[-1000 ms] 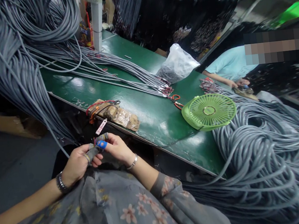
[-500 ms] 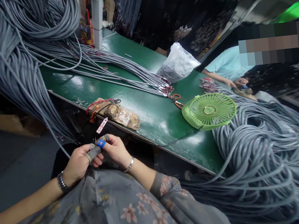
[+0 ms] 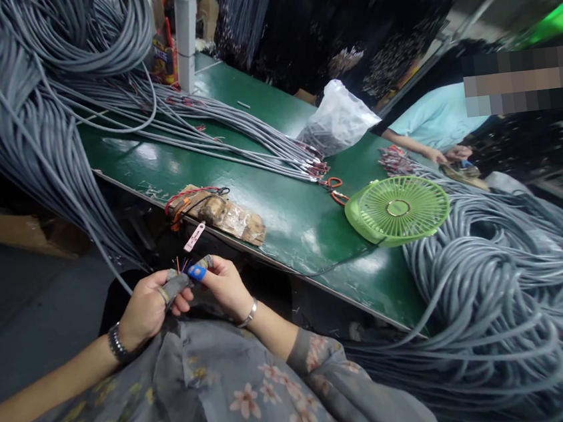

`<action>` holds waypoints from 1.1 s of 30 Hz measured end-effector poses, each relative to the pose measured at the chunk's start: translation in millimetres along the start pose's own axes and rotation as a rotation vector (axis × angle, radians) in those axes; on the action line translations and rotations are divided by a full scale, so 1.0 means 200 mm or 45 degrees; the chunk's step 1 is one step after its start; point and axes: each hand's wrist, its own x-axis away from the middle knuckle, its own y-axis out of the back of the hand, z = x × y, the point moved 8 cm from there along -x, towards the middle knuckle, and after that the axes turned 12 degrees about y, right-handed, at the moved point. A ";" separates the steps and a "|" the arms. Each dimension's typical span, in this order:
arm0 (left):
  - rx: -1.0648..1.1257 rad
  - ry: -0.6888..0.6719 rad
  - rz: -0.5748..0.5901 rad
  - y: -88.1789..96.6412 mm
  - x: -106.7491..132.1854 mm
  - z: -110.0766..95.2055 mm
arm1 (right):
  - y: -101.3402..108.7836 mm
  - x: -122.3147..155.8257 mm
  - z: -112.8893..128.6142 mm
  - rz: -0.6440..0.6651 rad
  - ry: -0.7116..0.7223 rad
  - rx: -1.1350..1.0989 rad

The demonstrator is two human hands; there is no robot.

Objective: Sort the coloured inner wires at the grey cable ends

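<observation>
My left hand (image 3: 151,304) is closed around the end of a grey cable, with grey wraps on its fingers. From that end, thin coloured wires (image 3: 181,264) fan out upward, orange and blue among them. Close against the wires on the right is my right hand (image 3: 223,285), its thumb in a blue wrap (image 3: 197,272) and its forefinger in a grey one. Thumb and forefinger are pinched together; what lies between them is hidden. Both hands are low in front of my body, just off the table edge.
On the green table (image 3: 281,211) lie a taped cardboard piece (image 3: 232,217), a bundle of grey cables (image 3: 254,140) and a plastic bag (image 3: 340,121). A green fan (image 3: 397,209) stands near coiled cables (image 3: 490,283). A co-worker's hands (image 3: 449,155) are at the far right.
The thin wires now stand spread apart above my left hand, where before fewer showed. My right thumb has shifted slightly right, off the wires. The view has moved a little.
</observation>
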 end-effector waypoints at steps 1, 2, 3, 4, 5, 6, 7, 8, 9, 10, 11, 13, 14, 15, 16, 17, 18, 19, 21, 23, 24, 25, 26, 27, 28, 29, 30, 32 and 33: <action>-0.020 -0.006 0.009 0.00 0.00 0.00 | 0.00 0.00 0.00 0.027 -0.027 -0.015; -0.052 -0.012 0.027 -0.01 0.01 -0.01 | 0.00 -0.01 0.01 0.065 -0.057 -0.039; -0.097 -0.020 0.056 -0.01 0.01 -0.01 | 0.00 -0.01 0.01 0.111 -0.086 -0.070; -0.150 -0.031 0.088 -0.02 0.01 -0.01 | -0.01 -0.01 0.02 0.162 -0.110 -0.103; -0.203 -0.044 0.117 -0.03 0.01 -0.01 | -0.03 -0.02 0.03 0.206 -0.120 -0.131; -0.253 -0.057 0.141 -0.03 0.02 -0.02 | -0.04 -0.03 0.04 0.234 -0.117 -0.147; -0.296 -0.066 0.158 -0.04 0.02 -0.02 | -0.05 -0.03 0.05 0.242 -0.105 -0.148; -0.333 -0.069 0.172 -0.04 0.01 -0.02 | -0.06 -0.04 0.06 0.231 -0.091 -0.138; -0.367 -0.062 0.184 -0.04 0.01 -0.01 | -0.07 -0.05 0.05 0.209 -0.082 -0.126; -0.407 -0.041 0.203 -0.05 0.01 0.00 | -0.07 -0.05 0.05 0.175 -0.078 -0.121; -0.455 -0.012 0.223 -0.06 0.01 0.01 | -0.07 -0.06 0.04 0.134 -0.080 -0.126; -0.559 0.049 0.261 -0.08 0.01 0.03 | -0.05 -0.07 0.02 0.018 -0.082 -0.172; -0.600 0.073 0.277 -0.08 0.01 0.04 | -0.03 -0.08 0.02 -0.046 -0.078 -0.205; -0.624 0.087 0.286 -0.08 0.01 0.04 | -0.01 -0.08 0.01 -0.098 -0.079 -0.235; -0.631 0.093 0.288 -0.08 0.01 0.04 | 0.01 -0.09 0.00 -0.127 -0.089 -0.261; -0.621 0.097 0.286 -0.08 0.01 0.04 | 0.03 -0.09 0.00 -0.125 -0.113 -0.281; -0.601 0.102 0.279 -0.07 0.01 0.03 | 0.03 -0.08 -0.01 -0.104 -0.144 -0.295; -0.574 0.103 0.264 -0.06 0.01 0.03 | 0.04 -0.08 -0.02 -0.068 -0.179 -0.300; -0.526 0.103 0.242 -0.05 0.00 0.02 | 0.04 -0.06 -0.01 0.015 -0.225 -0.267; -0.501 0.093 0.253 -0.05 -0.01 0.02 | 0.01 -0.04 0.00 0.133 -0.229 -0.182; -0.497 0.085 0.272 -0.05 -0.01 0.02 | -0.01 -0.03 0.01 0.195 -0.217 -0.133; -0.498 0.078 0.293 -0.06 -0.01 0.02 | -0.03 -0.02 0.02 0.246 -0.203 -0.089; -0.500 0.072 0.312 -0.06 -0.02 0.02 | -0.05 -0.01 0.02 0.274 -0.188 -0.056; -0.503 0.062 0.324 -0.06 -0.02 0.02 | -0.06 -0.01 0.02 0.277 -0.177 -0.035; -0.508 0.051 0.327 -0.06 -0.02 0.02 | -0.07 -0.02 0.01 0.254 -0.175 -0.023; -0.513 0.038 0.321 -0.05 -0.02 0.01 | -0.07 -0.02 0.00 0.220 -0.183 -0.020; -0.520 0.026 0.311 -0.05 -0.02 0.01 | -0.07 -0.03 -0.02 0.176 -0.200 -0.029; -0.540 0.016 0.300 -0.04 -0.01 0.01 | -0.03 -0.06 -0.06 0.050 -0.235 -0.077; -0.545 0.023 0.304 -0.04 -0.01 0.01 | 0.00 -0.07 -0.07 -0.027 -0.243 -0.113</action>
